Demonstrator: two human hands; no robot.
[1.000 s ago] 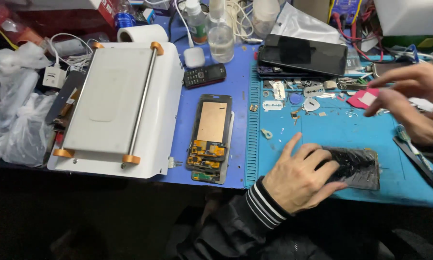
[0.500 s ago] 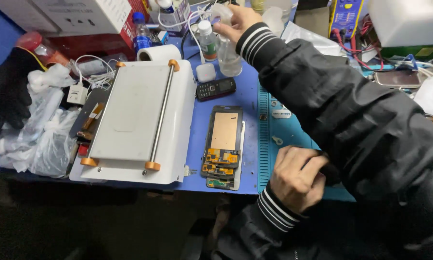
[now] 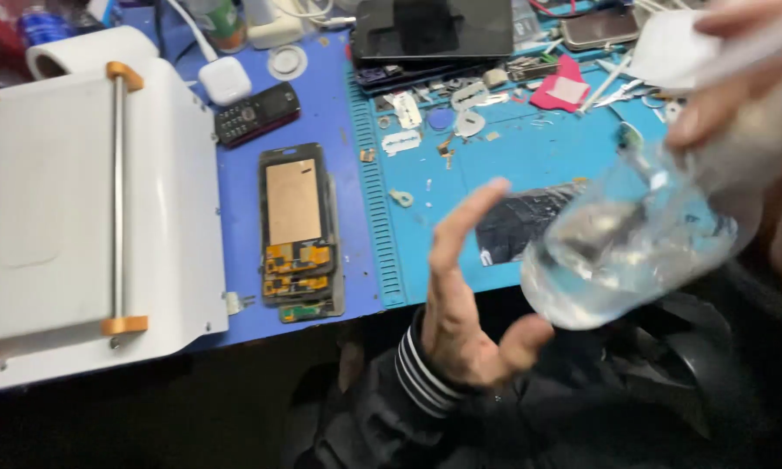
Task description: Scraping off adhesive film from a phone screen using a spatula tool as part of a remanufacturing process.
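Clear plastic bottle, blurred with motion, tilted on its side above the front right part of the blue work mat, its rounded base toward the near edge. Right hand grasps the bottle's upper end at the frame's right; fingers wrapped round it, detail smeared. Left hand held open just left of the bottle's base, fingers straight and spread, thumb out toward the bottle, holding nothing; whether the thumb touches the plastic I cannot tell. Striped cuff and dark sleeve below it.

Largest item on the bench: white flat machine with a steel roller bar and orange end-caps, filling the left side to the front left corner. Dark tablet-like slab lies at the far edge of the mat. Opened phone, copper plate and orange flex cables showing, lies on the blue surface between machine and mat, near the front edge. Dark rectangular piece on the mat, partly behind the bottle. Small black keypad phone behind the opened phone. White charger block beside it. Pink card and scattered small parts along the mat's far edge.
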